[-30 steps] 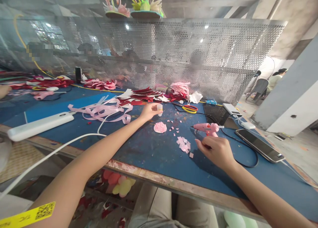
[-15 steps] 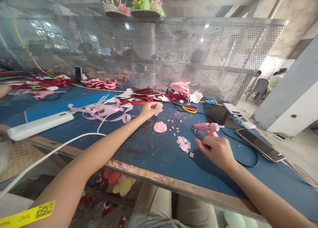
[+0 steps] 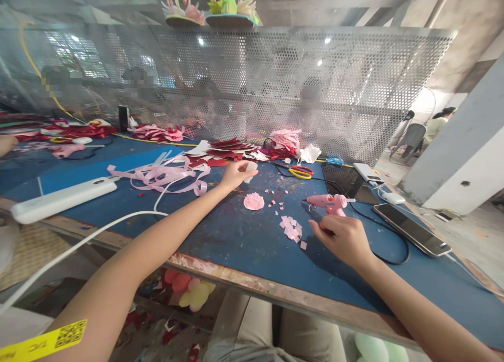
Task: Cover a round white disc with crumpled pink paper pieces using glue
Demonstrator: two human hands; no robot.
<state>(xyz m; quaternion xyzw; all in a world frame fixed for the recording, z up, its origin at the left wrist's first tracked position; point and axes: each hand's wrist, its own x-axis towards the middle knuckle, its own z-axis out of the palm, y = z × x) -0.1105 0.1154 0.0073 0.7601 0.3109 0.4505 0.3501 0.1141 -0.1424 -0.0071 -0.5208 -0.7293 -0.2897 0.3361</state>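
In the head view, a small whitish object (image 3: pixel 251 167), its kind not made out, is held in the left hand (image 3: pixel 236 175); its grip is closed in a pinch between thumb and fingers. The right hand (image 3: pixel 344 240) is placed just beside the pink glue gun (image 3: pixel 326 201), fingers curled; whether anything is gripped cannot be told. Pink paper squares (image 3: pixel 291 229) are noted near the right thumb. A round pink piece (image 3: pixel 254 201) is laid on the desk (image 3: pixel 236 251), between the hands, nearer the left. Scissors (image 3: pixel 302 172) are found farther back.
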